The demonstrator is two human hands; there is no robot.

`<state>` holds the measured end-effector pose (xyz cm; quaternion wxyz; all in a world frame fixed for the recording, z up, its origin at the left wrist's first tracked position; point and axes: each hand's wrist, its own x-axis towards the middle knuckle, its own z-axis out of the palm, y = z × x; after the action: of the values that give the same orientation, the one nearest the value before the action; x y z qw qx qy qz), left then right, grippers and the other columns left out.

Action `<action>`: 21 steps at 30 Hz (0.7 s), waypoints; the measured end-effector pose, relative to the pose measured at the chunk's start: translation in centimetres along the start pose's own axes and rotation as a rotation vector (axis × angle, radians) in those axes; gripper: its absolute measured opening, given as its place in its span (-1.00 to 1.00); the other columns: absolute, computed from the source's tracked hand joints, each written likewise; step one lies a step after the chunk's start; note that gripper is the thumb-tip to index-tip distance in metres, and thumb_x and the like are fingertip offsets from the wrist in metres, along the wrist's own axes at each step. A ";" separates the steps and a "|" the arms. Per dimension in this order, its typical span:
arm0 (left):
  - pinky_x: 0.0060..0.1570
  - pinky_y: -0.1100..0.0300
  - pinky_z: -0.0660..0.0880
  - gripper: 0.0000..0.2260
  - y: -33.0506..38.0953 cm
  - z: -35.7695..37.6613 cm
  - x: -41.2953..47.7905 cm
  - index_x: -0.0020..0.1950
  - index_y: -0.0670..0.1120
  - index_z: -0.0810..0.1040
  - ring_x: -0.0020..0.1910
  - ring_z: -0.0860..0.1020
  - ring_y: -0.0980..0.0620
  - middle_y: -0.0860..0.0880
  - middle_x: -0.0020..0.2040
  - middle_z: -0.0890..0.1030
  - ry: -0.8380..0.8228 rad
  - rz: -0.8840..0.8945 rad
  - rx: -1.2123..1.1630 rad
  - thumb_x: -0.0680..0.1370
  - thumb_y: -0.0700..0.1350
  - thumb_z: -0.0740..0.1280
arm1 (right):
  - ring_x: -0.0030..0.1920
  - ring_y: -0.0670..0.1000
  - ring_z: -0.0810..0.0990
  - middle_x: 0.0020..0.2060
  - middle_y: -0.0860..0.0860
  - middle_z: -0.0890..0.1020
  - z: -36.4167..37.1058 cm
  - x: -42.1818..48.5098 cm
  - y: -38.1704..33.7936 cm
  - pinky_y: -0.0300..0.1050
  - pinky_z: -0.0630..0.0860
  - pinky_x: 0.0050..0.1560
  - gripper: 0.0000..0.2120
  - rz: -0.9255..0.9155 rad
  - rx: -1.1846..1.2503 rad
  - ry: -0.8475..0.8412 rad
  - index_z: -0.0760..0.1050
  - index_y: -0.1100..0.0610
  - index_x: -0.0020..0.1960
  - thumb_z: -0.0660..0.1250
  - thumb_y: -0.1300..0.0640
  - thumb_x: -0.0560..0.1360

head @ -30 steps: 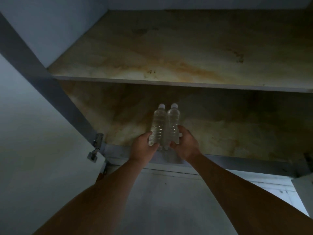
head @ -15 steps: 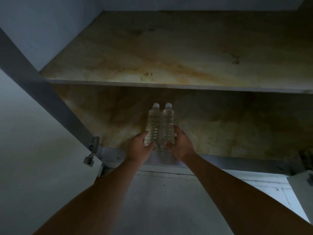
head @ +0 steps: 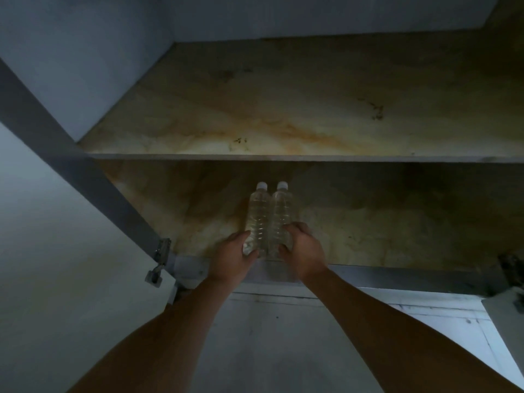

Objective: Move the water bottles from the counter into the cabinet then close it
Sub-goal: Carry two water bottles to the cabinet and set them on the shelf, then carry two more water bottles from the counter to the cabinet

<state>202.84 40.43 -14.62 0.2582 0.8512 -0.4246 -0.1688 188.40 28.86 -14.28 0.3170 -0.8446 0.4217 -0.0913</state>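
My left hand gripped the left water bottle near its base | my right hand gripped the right water bottle | both bottles upright, touching side by side, at the front edge of the cabinet's lower shelf | left cabinet door stood open

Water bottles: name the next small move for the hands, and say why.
Probably let go and draw both hands back. The two water bottles stand upright, side by side, on the lower shelf, the left hand and right hand each wrapped around one base, and the cabinet door is open.
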 end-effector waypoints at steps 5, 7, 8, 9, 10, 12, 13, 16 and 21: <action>0.16 0.25 0.41 -0.58 -0.6 0.0 -0.5 0.42 -0.13 0.54 0.22 0.61 -0.09 -0.11 0.33 0.61 0.007 0.048 0.058 0.58 -0.06 0.43 | 0.14 0.11 0.62 0.34 0.02 0.47 -0.1 -0.7 0.6 0.01 0.55 0.18 -0.63 -0.105 -0.035 0.003 0.49 0.07 0.36 0.33 0.13 0.55; 0.20 0.18 0.45 -0.60 -0.7 0.2 -0.3 0.43 -0.12 0.53 0.23 0.60 -0.09 -0.12 0.34 0.60 0.008 0.060 0.101 0.61 -0.03 0.37 | 0.16 0.11 0.61 0.40 0.00 0.42 -0.1 -0.8 0.8 0.04 0.56 0.18 -0.57 -0.117 -0.041 -0.017 0.41 0.05 0.42 0.32 0.12 0.56; 0.24 0.13 0.46 -0.60 -0.7 0.2 -0.2 0.44 -0.12 0.51 0.25 0.59 -0.11 -0.13 0.35 0.59 0.004 0.057 0.119 0.62 -0.02 0.35 | 0.17 0.12 0.60 0.43 -0.01 0.38 -0.1 -0.9 0.8 0.05 0.56 0.18 -0.53 -0.117 -0.050 -0.037 0.37 0.04 0.45 0.31 0.11 0.56; 0.27 0.08 0.46 -0.58 -0.6 0.1 -0.2 0.46 -0.11 0.49 0.28 0.57 -0.12 -0.14 0.37 0.58 -0.013 0.049 0.143 0.63 0.01 0.32 | 0.20 0.12 0.59 0.46 -0.02 0.34 -0.3 -1.0 0.7 0.06 0.56 0.18 -0.49 -0.111 -0.069 -0.069 0.31 0.02 0.49 0.31 0.08 0.56; 0.30 0.04 0.45 -0.56 -0.3 -0.1 -0.4 0.49 -0.11 0.45 0.32 0.53 -0.14 -0.14 0.40 0.54 -0.045 0.042 0.184 0.64 0.04 0.29 | 0.25 0.13 0.56 0.49 -0.02 0.30 -0.6 -1.3 0.4 0.08 0.55 0.21 -0.44 -0.100 -0.100 -0.111 0.24 0.02 0.53 0.30 0.05 0.57; 0.33 0.00 0.42 -0.54 0.9 -1.3 -1.7 0.50 -0.09 0.42 0.38 0.47 -0.15 -0.11 0.45 0.49 -0.117 0.081 0.301 0.66 0.10 0.22 | 0.32 0.16 0.48 0.51 0.02 0.30 -1.7 -2.3 -0.2 0.09 0.50 0.27 -0.38 -0.064 -0.173 -0.183 0.13 0.05 0.58 0.26 -0.04 0.59; 0.30 0.01 0.42 -0.57 1.7 -2.0 -2.8 0.47 -0.07 0.46 0.37 0.48 -0.14 -0.09 0.44 0.49 -0.127 0.129 0.336 0.66 0.10 0.21 | 0.33 0.17 0.46 0.47 0.06 0.36 -2.5 -3.2 -0.6 0.08 0.49 0.27 -0.38 -0.039 -0.189 -0.195 0.12 0.06 0.58 0.23 -0.08 0.61; 0.18 0.03 0.49 -0.59 5.2 -5.5 -7.4 0.32 0.01 0.58 0.23 0.57 -0.09 -0.01 0.29 0.61 -0.141 0.220 0.325 0.62 0.14 0.11 | 0.33 0.17 0.46 0.37 0.12 0.50 -6.8 -8.2 -2.4 0.05 0.47 0.25 -0.41 0.044 -0.165 -0.205 0.19 0.08 0.56 0.17 -0.16 0.62; 0.18 0.00 0.52 -0.53 13.1 -15.3 -16.4 0.26 -0.07 0.62 0.21 0.59 -0.11 -0.06 0.22 0.66 -0.152 0.208 0.345 0.61 0.14 0.07 | 0.41 0.16 0.39 0.40 0.12 0.47 -17.7 -18.3 -7.0 0.03 0.41 0.31 -0.39 0.118 -0.176 -0.184 0.19 0.05 0.57 0.22 -0.15 0.60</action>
<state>192.72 51.62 6.46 0.0919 0.8191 -0.5511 -0.1299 174.06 37.92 5.93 0.2840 -0.8476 0.4461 0.0428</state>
